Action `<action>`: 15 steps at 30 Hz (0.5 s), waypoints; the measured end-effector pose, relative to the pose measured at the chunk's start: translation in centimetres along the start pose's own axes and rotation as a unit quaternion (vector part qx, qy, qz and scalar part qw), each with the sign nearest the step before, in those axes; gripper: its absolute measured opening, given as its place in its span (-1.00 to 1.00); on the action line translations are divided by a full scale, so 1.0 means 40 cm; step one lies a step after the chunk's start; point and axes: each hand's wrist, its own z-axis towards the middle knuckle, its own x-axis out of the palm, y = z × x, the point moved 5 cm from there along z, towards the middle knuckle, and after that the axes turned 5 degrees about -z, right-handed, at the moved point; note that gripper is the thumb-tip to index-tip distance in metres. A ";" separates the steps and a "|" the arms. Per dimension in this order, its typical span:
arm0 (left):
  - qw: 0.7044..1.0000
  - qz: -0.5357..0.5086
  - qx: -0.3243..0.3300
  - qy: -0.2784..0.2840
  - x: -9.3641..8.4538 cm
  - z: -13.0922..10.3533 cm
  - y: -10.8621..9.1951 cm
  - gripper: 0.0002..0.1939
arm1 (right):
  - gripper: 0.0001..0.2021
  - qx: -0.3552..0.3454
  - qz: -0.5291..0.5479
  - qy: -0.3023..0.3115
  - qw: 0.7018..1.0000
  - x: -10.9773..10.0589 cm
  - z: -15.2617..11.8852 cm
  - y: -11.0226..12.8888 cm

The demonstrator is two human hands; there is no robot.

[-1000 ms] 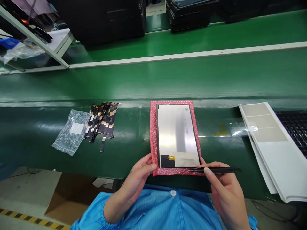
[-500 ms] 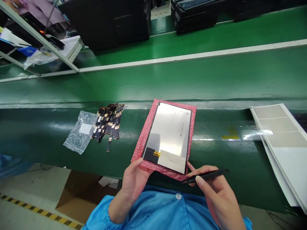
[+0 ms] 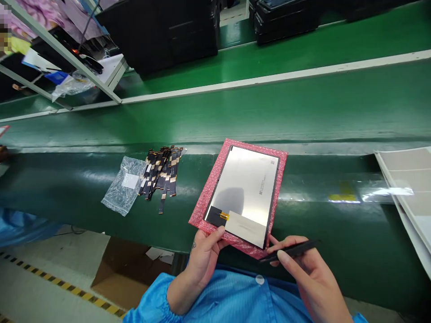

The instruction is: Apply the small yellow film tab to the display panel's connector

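A display panel (image 3: 249, 179), silver back up, lies on a pink bubble-wrap sheet (image 3: 209, 188) just in front of me. Near its lower left corner is a black patch with a small gold connector (image 3: 224, 216). My left hand (image 3: 206, 253) grips the lower edge, thumb on top near that connector and fingers underneath. Between the thumb and fingers of my right hand (image 3: 298, 260) is a pair of black tweezers (image 3: 292, 250), pointing left; its fingers also touch the lower right corner of the bubble wrap. Left of the panel lies a pile of black flex cables (image 3: 161, 172).
A clear plastic bag (image 3: 123, 186) with a white label touches the cable pile. Clear tape with a yellow piece (image 3: 341, 197) crosses the green bench on the right, beside white sheets (image 3: 409, 179). Black boxes (image 3: 175, 36) stand behind. A cardboard box (image 3: 117, 269) is below the bench.
My left thumb has moved right along the panel's lower edge, closer to the gold connector. The view has shifted slightly left. My right hand keeps the tweezers.
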 end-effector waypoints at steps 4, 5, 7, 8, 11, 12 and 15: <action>1.000 0.002 -0.004 0.001 -0.001 -0.005 0.005 -0.52 | -0.70 -0.037 -0.013 -0.053 0.998 -0.017 0.021 0.032; 1.000 0.002 -0.002 0.002 -0.001 -0.006 0.007 -0.52 | -0.69 -0.048 -0.014 -0.072 0.996 -0.025 0.030 0.038; 1.000 0.003 0.006 0.005 -0.001 -0.006 0.009 -0.53 | -0.67 -0.068 -0.014 -0.111 0.991 -0.043 0.049 0.040; 1.000 0.003 0.010 0.005 -0.001 -0.006 0.010 -0.53 | -0.67 -0.075 -0.013 -0.130 0.989 -0.053 0.058 0.036; 1.000 0.003 0.018 0.006 -0.002 -0.003 0.011 -0.52 | -0.67 -0.091 -0.022 -0.172 0.981 -0.074 0.076 0.017; 1.000 0.003 0.017 0.006 -0.002 -0.003 0.011 -0.52 | -0.67 -0.100 -0.028 -0.182 0.978 -0.077 0.078 0.013; 1.000 0.009 0.013 -0.004 -0.002 -0.002 0.010 -0.50 | -0.67 -0.126 -0.044 -0.199 0.971 -0.075 0.076 0.010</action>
